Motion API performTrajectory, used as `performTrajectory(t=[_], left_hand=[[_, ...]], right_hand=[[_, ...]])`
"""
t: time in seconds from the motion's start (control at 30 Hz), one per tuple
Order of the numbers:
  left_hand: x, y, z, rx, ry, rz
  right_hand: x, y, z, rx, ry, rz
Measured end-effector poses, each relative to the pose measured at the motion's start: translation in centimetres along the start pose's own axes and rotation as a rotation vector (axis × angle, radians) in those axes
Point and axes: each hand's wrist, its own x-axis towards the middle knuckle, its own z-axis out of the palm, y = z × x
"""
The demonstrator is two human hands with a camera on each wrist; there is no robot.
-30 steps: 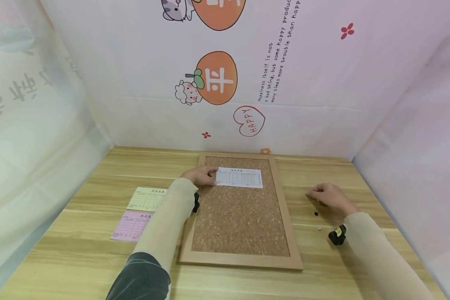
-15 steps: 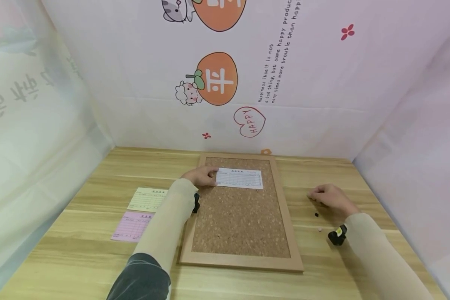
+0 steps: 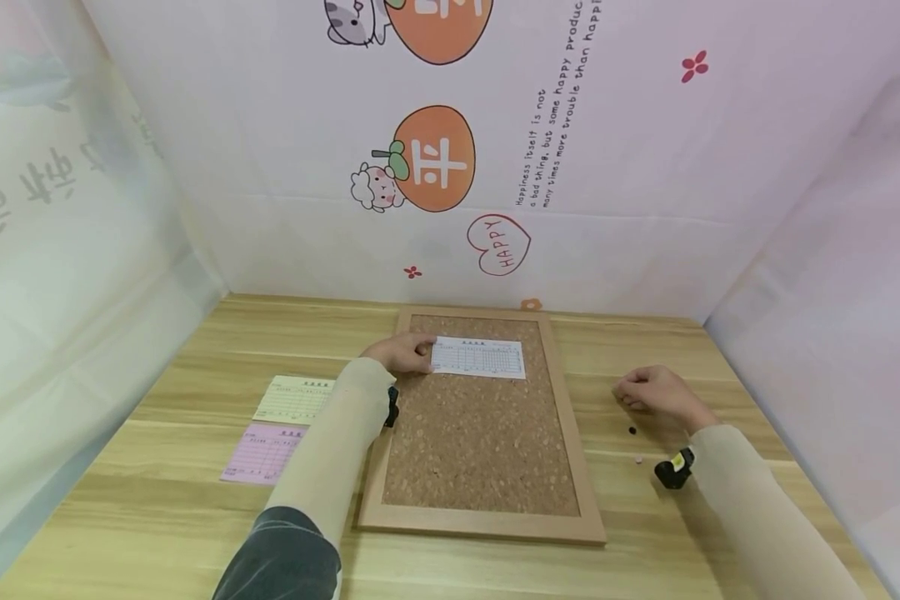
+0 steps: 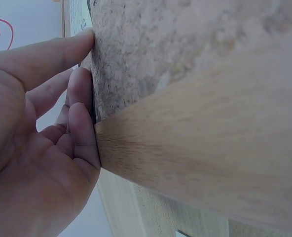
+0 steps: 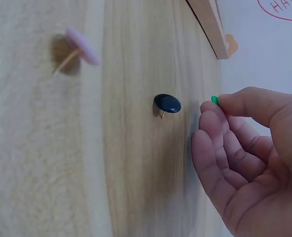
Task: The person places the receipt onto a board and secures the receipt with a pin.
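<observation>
A white printed slip (image 3: 478,358) lies flat on the upper part of a wood-framed corkboard (image 3: 480,442). My left hand (image 3: 399,351) reaches over the board's left frame. Its thumb and a finger, spread apart, press on the slip's left edge; in the left wrist view the other fingers bend beside the frame. To the right of the board, my right hand (image 3: 662,392) pinches a small green thumbtack (image 5: 214,99) between thumb and forefinger, low over the table. Near that hand lie a black thumbtack (image 5: 167,103) and a pink thumbtack (image 5: 82,47), pins showing.
Left of the board, a yellow slip (image 3: 292,398) and a pink slip (image 3: 261,452) lie on the wooden table (image 3: 157,517), partly hidden by my left sleeve. A printed white curtain (image 3: 607,250) stands behind the table, with white sheets at both sides.
The right fingers turn slightly around the green thumbtack, while that hand stays at the same spot. The left hand and the white slip have not visibly moved.
</observation>
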Motion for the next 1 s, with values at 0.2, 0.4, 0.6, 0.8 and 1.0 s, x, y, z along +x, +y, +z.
performTrajectory(t=[0.2,0.4,0.6,0.8,1.0], left_hand=[[0.0,0.0,0.1,-0.018,-0.002,-0.001],[0.1,-0.1,0.1,-0.015,0.001,-0.002],[-0.2,0.0,0.2,-0.027,0.002,-0.008],[-0.1,0.0,0.2,-0.031,0.002,-0.014],[0.1,-0.1,0.2,-0.045,-0.002,-0.026]], right_hand=[[0.1,-0.6,0.1,-0.003,0.014,-0.015],[0.2,-1.3,0.2,-0.026,0.001,-0.007],[0.6,-1.9,0.4,-0.049,-0.013,-0.004],[1.2,-2.8,0.8,-0.040,-0.024,-0.002],[1.8,-3.5,1.1,-0.031,-0.036,-0.006]])
